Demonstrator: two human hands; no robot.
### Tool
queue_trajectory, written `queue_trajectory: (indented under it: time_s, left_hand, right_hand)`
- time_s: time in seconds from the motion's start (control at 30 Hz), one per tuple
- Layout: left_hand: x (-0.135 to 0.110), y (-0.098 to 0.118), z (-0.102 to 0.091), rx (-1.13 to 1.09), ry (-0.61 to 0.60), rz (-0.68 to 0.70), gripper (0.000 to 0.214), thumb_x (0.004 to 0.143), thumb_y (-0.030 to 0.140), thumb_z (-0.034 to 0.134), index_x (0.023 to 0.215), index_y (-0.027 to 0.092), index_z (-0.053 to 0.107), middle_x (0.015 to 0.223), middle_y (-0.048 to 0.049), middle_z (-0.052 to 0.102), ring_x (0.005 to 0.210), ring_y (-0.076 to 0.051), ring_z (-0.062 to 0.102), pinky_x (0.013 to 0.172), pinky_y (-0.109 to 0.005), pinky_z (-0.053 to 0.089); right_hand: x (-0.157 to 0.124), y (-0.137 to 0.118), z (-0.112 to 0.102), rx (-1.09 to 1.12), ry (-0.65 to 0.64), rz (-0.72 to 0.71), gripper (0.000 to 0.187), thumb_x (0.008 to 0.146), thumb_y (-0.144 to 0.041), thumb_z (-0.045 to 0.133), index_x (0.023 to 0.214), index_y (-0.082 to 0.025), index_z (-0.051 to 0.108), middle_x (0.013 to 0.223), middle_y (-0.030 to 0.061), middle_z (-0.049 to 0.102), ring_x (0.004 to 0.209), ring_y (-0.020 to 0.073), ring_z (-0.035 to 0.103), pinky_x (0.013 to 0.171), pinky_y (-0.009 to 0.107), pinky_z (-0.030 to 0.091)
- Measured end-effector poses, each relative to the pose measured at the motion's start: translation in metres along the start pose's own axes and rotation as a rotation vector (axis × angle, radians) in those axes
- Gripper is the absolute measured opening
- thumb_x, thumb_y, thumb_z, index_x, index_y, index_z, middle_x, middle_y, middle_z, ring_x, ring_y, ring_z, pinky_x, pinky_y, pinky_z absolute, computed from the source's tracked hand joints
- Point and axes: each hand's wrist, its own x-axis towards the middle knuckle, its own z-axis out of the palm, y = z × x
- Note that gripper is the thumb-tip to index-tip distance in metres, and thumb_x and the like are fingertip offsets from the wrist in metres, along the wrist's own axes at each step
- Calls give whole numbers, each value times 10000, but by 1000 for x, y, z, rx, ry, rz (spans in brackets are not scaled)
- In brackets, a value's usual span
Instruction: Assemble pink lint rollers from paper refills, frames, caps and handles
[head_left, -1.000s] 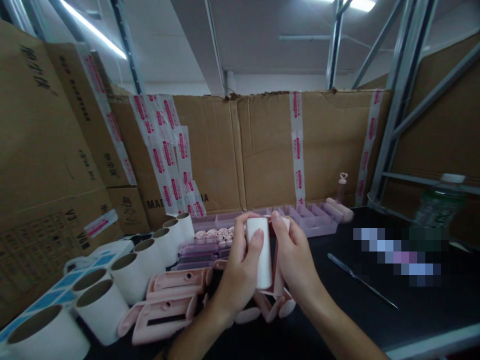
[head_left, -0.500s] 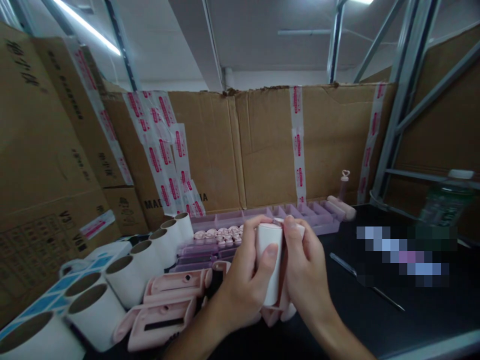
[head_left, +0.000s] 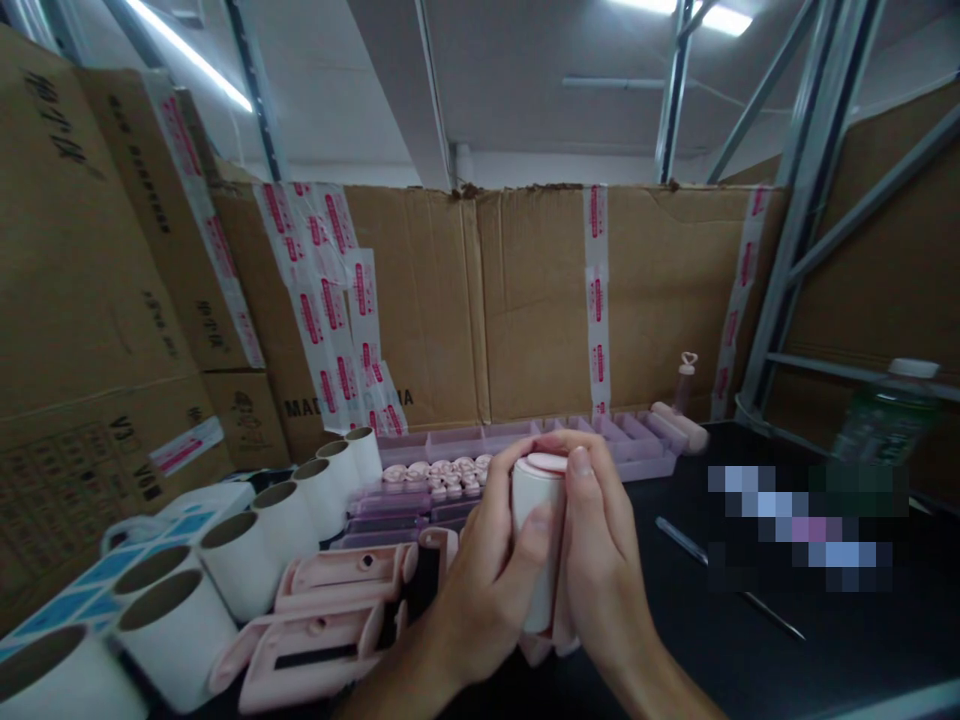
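Observation:
Between both hands, a white roll (head_left: 527,495) stands upright with a pink end cap (head_left: 546,463) at its top. Pink plastic casing (head_left: 559,612) shows along its right side and below it. My left hand (head_left: 495,565) wraps the left side, thumb across the white surface. My right hand (head_left: 606,545) closes round the casing side, its thumb near the cap and its fingers over the back. The palms hide much of the casing. Left of my hands lie opened pink plastic cases (head_left: 315,645) with dark slots.
White rolls with brown cores (head_left: 240,560) stand in a line at left. Small pink parts (head_left: 439,470) and purple pieces (head_left: 382,510) lie behind the cases, before a purple divided tray (head_left: 517,435). A thin metal-tipped tool (head_left: 772,612) and a bottle (head_left: 889,410) are at right.
My hands have drawn closer together round the roll and casing. The right thumb has shifted left toward the roll's top, and the pink end cap shows more fully. The view has moved slightly.

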Motion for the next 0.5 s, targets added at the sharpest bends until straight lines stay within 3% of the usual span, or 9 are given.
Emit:
queue_trajectory:
  time_s: [0.1,0.17,0.27,0.33,0.37,0.43,0.5]
  left_hand:
    - [6,-6,1,-53,130,-15,395,938,355,625,1323,269,608,1364,-70,630,1265,-235,579,1080,-322,448]
    - [14,-9,-2,-157,252,-68,372,908,385,659,1254,251,635,1194,-65,702,1097,-213,667,932,-288,542]
    - [29,-11,-12,-473,409,-277,372,882,487,647,1106,190,636,794,-30,695,631,-179,676,563,-281,579]
    - [37,-12,-21,-665,473,-373,351,859,488,665,989,167,613,704,-14,658,520,-166,643,486,-283,568]
    - [41,-13,-25,-716,509,-386,312,848,445,689,961,169,598,702,-9,656,512,-161,645,488,-282,576]
    - [45,-13,-30,-752,581,-381,242,834,329,721,963,182,578,705,7,654,507,-151,654,501,-273,589]
    - [48,-13,-33,-748,625,-376,219,832,264,720,971,191,568,680,23,642,478,-144,644,492,-270,590]
  right_hand:
    - [7,1,-1,71,-105,13,437,1004,-597,389,1220,-295,618,1148,52,679,997,212,642,853,336,498]
    - [24,1,-9,69,-163,14,481,997,-614,389,1301,-296,584,1239,66,666,1104,223,634,939,358,483]
    - [66,6,-31,-95,-100,-91,411,978,-543,480,1243,-261,618,1246,76,671,1156,230,617,976,368,459]
    - [96,17,-48,-337,-112,-175,320,957,-455,530,1105,-214,680,1094,79,714,1032,237,647,897,365,471]
    - [109,24,-54,-459,-156,-207,285,951,-408,529,1037,-200,703,1009,75,728,954,235,657,848,358,470]
    - [126,41,-61,-650,-371,-236,253,938,-318,516,969,-189,731,907,67,741,839,221,655,780,340,461]
    - [133,60,-57,-705,-570,-247,211,893,-241,555,906,-192,760,856,58,755,782,209,656,739,315,452]
